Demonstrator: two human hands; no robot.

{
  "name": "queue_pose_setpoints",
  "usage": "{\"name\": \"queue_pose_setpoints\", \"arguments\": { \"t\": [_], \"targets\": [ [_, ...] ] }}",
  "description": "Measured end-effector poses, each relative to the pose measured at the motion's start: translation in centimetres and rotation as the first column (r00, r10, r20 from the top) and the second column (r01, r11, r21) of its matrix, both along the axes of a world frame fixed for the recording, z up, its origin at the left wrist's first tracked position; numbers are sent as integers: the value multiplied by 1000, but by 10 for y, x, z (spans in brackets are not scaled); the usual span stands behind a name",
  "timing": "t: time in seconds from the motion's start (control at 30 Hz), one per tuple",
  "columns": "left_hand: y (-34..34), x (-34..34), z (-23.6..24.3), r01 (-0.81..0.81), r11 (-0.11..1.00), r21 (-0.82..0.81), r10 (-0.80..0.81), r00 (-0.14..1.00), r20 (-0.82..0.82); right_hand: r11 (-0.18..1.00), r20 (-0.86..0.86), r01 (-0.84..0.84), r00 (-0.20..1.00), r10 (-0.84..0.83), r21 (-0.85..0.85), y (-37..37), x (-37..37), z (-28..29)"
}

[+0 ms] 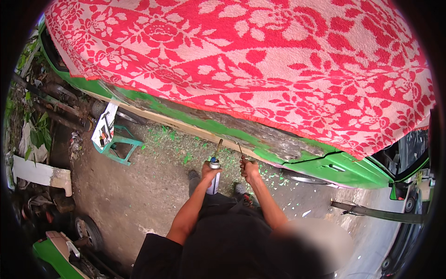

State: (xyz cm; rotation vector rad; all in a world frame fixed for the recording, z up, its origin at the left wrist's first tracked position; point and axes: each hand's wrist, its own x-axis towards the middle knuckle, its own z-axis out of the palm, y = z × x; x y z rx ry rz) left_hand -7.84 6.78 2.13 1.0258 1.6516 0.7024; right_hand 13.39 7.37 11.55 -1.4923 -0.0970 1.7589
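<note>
My left hand [209, 171] is wrapped round a slim gas torch canister [213, 185], whose blue knob and metal nozzle [219, 148] point up toward the car's lower side. A thin tool [239, 148] is gripped in my right hand [249, 169], its tip at or near a pale tan strip [195, 131] along the body. Above that runs the green car panel [334, 171], with a rough, stripped patch [283, 145]. A red and pale floral cloth [232, 46] covers the upper part of the car. Green paint flakes lie on the ground below my hands.
A teal plastic stool [130, 141] with items on it stands left. Farther left are plants, pipes, a white piece [39, 172], a loose tyre [89, 235] and a green part [51, 255]. At right a dark post [376, 210] lies near parked vehicles.
</note>
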Motion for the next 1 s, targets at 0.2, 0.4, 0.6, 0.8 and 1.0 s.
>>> {"name": "queue_pose_setpoints", "arguments": {
  "t": [0.2, 0.4, 0.6, 0.8, 1.0],
  "targets": [
    [5, 16, 11, -8, 1000, -12, 8, 1000, -22, 998, 56, -56, 997, 55, 14, 3, 3, 3],
    [8, 6, 5, -39, 997, -64, 42, 998, 39, 996, 67, -82, 995, 79, 43, 0, -4, 11],
    [7, 6, -5, -46, 996, -73, 48, 999, 24, 996, 45, -85, 996, 83, 36, 12, -12, 12],
    [9, 3, -3, -41, 996, -82, 43, 999, 17, 1000, -1, -24, 1000, 24, -4, 8, -5, 8],
    [5, 9, 16, -87, 994, -73, 91, 995, 46, 1000, 35, -1, 999, 1, -3, 4, -2, 2]
  ]
}}
